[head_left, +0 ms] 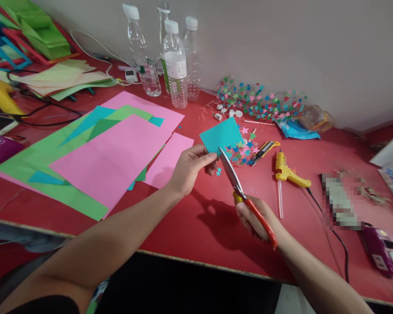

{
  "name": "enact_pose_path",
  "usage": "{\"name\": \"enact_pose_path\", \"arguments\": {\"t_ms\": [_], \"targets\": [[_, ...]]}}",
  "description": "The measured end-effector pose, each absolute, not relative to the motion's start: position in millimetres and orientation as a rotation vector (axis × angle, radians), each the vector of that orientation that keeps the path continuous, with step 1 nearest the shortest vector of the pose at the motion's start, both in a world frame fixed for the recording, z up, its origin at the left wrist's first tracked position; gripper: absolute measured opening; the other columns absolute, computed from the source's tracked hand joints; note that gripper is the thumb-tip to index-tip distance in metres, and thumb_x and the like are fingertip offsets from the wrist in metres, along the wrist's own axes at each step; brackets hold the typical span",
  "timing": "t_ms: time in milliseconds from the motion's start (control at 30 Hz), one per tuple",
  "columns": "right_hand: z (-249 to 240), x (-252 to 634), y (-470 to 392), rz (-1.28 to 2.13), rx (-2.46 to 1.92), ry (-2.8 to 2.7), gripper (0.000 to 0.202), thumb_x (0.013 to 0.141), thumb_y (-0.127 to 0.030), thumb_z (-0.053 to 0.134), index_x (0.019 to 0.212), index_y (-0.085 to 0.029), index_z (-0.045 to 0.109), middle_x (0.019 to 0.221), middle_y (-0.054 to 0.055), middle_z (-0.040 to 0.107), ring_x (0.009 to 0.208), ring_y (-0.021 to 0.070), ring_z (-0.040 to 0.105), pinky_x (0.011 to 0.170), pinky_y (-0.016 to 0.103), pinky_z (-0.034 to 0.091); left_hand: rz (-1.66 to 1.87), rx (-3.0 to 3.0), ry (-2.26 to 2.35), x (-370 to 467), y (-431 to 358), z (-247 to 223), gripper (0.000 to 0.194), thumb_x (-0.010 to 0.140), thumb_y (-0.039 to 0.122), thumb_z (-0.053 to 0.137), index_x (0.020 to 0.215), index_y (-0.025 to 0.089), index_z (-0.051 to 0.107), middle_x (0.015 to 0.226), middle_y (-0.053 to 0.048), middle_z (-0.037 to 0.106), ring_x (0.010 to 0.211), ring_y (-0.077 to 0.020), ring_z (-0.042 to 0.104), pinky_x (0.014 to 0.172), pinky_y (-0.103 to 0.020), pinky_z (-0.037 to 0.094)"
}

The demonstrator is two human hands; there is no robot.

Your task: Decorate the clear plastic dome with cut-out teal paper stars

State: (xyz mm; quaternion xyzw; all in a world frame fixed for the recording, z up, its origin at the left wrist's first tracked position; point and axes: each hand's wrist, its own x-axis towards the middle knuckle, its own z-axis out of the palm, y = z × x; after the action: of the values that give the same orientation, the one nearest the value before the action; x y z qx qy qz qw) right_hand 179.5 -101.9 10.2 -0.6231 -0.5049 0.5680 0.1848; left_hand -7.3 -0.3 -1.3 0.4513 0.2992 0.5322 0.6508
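Left hand (189, 171): thumb and fingers pinched on the near edge of a blue paper square (220, 132), which is held above the table. Right hand (253, 216): fingers wrapped around the red handles of a pair of scissors (232, 172), blades pointing away from the person, tip overlapping the near part of the square; whether the blades have cut in cannot be told

Just beside the square: loose paper stars (245, 150), pink, green and blue. To their right: one cutter knife (264, 153), yellow and black; then one yellow glue gun (291, 176) with a clear glue stick (280, 200)

Left of the left hand: one small pink sheet (170, 159); farther left, a large pink sheet (108, 159) lying over a green sheet (29, 163)

Toward the wall: clear plastic bottles (176, 67), upright, white caps; one blue packet (296, 130)

Beneath all: one red table (183, 226)
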Motion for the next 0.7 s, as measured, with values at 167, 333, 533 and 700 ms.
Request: {"name": "enact_pose_path", "arguments": {"t_ms": [167,333,533,700], "targets": [[7.5,181.0,-101.0,1.595,-1.714,-1.445,0.044,0.078,-0.065,0.051,0.065,-0.024,0.042,0.037,-0.008,0.042,0.030,0.0063,0.034,0.035,0.021,0.026,1.267,0.986,0.703,-9.0,3.0,0.9,0.016,0.079,0.023,0.067,0.066,0.016,0.063,0.058,0.002,0.063,0.048,-0.0057,0.054,0.049,-0.018,0.042],[4.8,181.7,-101.3,1.617,-1.689,-1.447,0.042,0.080,-0.062,0.051,0.065,-0.024,0.042,0.037,-0.008,0.043,0.031,0.0062,0.035,0.035,0.020,0.027,1.308,0.972,0.728,-9.0,5.2,0.4,0.015,0.081,0.026,0.066,0.069,0.016,0.064,0.060,0.002,0.063,0.049,-0.0060,0.053,0.049,-0.019,0.040],[4.8,182.4,-101.2,1.593,-1.700,-1.436,0.041,0.081,-0.061,0.051,0.067,-0.023,0.044,0.038,-0.009,0.042,0.031,0.0063,0.034,0.035,0.020,0.027,1.233,0.977,0.708,-7.2,2.2,1.7,0.014,0.079,0.027,0.068,0.070,0.017,0.063,0.062,0.002,0.065,0.051,-0.0074,0.056,0.052,-0.021,0.042],[1.4,187.3,-101.5,1.617,-1.667,-1.452,0.043,0.085,-0.062,0.050,0.070,-0.023,0.043,0.041,-0.008,0.043,0.033,0.0066,0.035,0.036,0.020,0.028,1.317,0.997,0.730,-7.9,3.6,1.1,0.009,0.080,0.025,0.068,0.074,0.019,0.066,0.064,0.003,0.063,0.053,-0.0075,0.054,0.054,-0.022,0.041]]}}
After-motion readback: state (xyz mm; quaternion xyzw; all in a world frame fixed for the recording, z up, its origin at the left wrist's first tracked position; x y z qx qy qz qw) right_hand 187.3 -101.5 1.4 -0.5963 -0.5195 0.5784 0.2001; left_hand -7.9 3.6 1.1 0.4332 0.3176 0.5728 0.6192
